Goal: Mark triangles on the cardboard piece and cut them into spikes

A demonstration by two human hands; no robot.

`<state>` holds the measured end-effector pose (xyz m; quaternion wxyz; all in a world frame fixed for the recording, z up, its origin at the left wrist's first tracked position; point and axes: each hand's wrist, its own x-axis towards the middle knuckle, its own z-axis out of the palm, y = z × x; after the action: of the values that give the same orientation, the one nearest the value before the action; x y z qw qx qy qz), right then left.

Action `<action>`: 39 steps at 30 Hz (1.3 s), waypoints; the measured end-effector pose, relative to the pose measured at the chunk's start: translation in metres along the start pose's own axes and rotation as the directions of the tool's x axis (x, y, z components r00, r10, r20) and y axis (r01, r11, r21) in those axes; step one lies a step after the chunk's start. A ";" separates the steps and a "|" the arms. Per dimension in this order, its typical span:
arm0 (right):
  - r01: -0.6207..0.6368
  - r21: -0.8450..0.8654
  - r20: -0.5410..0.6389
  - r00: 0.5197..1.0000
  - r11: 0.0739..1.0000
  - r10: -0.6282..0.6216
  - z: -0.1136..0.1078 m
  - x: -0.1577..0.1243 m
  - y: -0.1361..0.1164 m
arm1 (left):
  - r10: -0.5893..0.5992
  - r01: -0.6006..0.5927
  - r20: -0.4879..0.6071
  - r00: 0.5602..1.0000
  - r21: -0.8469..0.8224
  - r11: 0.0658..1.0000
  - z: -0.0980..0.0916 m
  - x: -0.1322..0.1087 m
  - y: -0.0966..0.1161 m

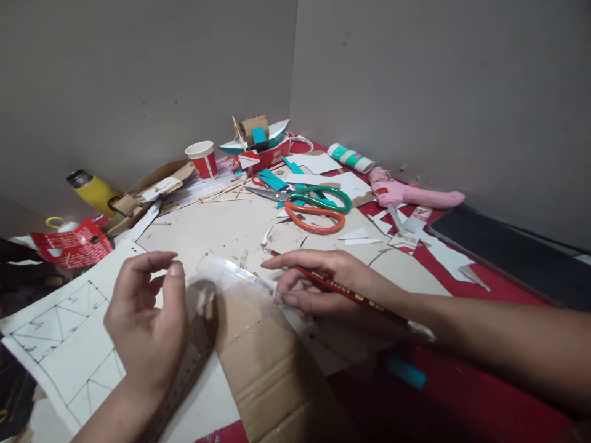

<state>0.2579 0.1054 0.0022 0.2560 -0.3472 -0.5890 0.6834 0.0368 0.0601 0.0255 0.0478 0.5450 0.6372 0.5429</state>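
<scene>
My right hand (330,286) is closed around a dark red pencil (353,295), its tip aimed to the upper left. The fingertips of that hand are at the end of a clear plastic ruler (237,271), which lies across the top of a brown cardboard strip (265,363). A few small pencil marks show on the cardboard. My left hand (148,314) is raised to the left of the ruler, with thumb and forefinger apart and nothing visible between them. Below it lies a white sheet with drawn triangle trusses (55,320).
Large scissors (318,209) with green and orange handles lie beyond my hands among paper scraps. A pink glue gun (415,195) and a white-green tube (351,158) are at the right. Further back stand a paper cup (202,161), a yellow bottle (95,194) and a model boat (253,136).
</scene>
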 end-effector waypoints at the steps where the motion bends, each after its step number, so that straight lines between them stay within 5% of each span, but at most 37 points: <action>1: 0.005 -0.019 0.000 1.000 1.000 -0.005 0.000 0.000 0.001 | 0.148 -0.151 0.036 0.988 0.101 0.983 -0.004 -0.005 0.005; 2: 0.014 -0.045 0.001 1.000 0.999 -0.014 0.001 -0.001 0.003 | 0.281 -0.317 0.208 0.937 0.164 0.934 -0.008 -0.012 0.011; 4: 0.050 -0.108 0.032 0.998 0.993 -0.047 0.001 -0.002 0.009 | 0.437 -0.598 0.500 0.748 0.224 0.769 -0.015 -0.030 0.019; 6: 0.105 -0.180 0.102 0.991 0.978 -0.088 0.001 -0.004 0.015 | 0.443 -0.745 0.667 0.599 0.263 0.613 -0.018 -0.051 0.023; 7: 0.139 -0.208 0.137 0.984 0.968 -0.112 0.000 -0.004 0.018 | 0.434 -0.773 0.690 0.579 0.294 0.563 -0.019 -0.061 0.024; 10: 0.086 -0.269 0.201 0.979 0.959 -0.032 -0.001 -0.004 0.026 | 0.280 -0.689 0.666 0.692 0.493 0.532 -0.014 -0.079 0.022; 13: 0.060 -0.297 0.174 0.985 0.953 -0.008 0.002 -0.002 0.030 | 0.221 -0.696 0.703 0.676 0.512 0.502 -0.006 -0.078 0.017; 20: 0.096 -0.445 0.312 0.948 0.890 0.054 0.001 -0.003 0.018 | 0.121 -0.695 0.714 0.690 0.607 0.384 0.004 -0.069 0.017; 24: 0.149 -0.530 0.313 0.949 0.835 0.030 -0.001 -0.003 0.018 | 0.092 -0.722 0.754 0.651 0.577 0.381 0.003 -0.073 0.015; 29: 0.177 -0.549 0.248 0.968 0.817 -0.043 -0.005 -0.003 0.020 | 0.166 -0.809 0.827 0.538 0.450 0.379 -0.002 -0.066 0.009; 39: 0.324 -0.514 0.180 0.946 0.794 -0.270 -0.014 0.004 0.018 | 0.212 -0.847 0.853 0.477 0.382 0.370 0.001 -0.060 0.000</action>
<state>0.2669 0.1141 -0.0176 0.2235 -0.2741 -0.8153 0.4584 0.0615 0.0156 -0.0066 -0.1606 0.8513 0.4963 -0.0558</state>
